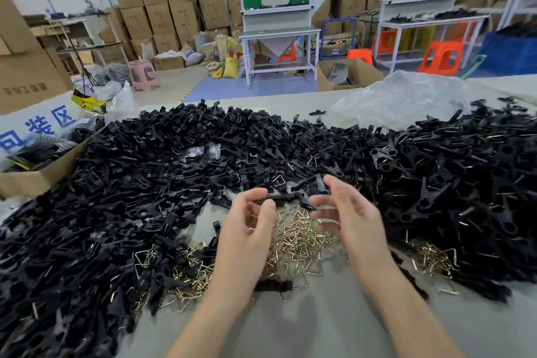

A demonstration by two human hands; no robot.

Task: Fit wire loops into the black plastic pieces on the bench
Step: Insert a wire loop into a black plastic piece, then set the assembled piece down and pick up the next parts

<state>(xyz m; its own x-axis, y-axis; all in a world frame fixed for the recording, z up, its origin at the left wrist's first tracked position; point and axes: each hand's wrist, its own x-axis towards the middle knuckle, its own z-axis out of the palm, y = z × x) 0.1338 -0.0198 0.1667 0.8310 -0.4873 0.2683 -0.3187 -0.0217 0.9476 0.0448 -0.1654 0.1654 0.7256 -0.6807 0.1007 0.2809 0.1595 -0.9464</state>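
Note:
My left hand (250, 229) pinches a long black plastic piece (286, 198) between thumb and forefinger, holding it level above the bench. My right hand (351, 212) hovers just right of the piece's far end with its fingers spread and motion-blurred; a thin wire shows faintly by the fingertips. Below both hands lies a heap of brass-coloured triangular wire loops (302, 241). A huge pile of black plastic pieces (130, 183) covers the bench to the left and behind. A second black pile (453, 183), with wire glinting among its pieces, lies to the right.
The grey bench (319, 325) is bare near me. An open cardboard box (37, 180) stands at the left edge and a crumpled clear plastic bag (401, 99) at the far right. More loops (433, 261) lie at the right. Behind are stacked cartons, workbenches and stools.

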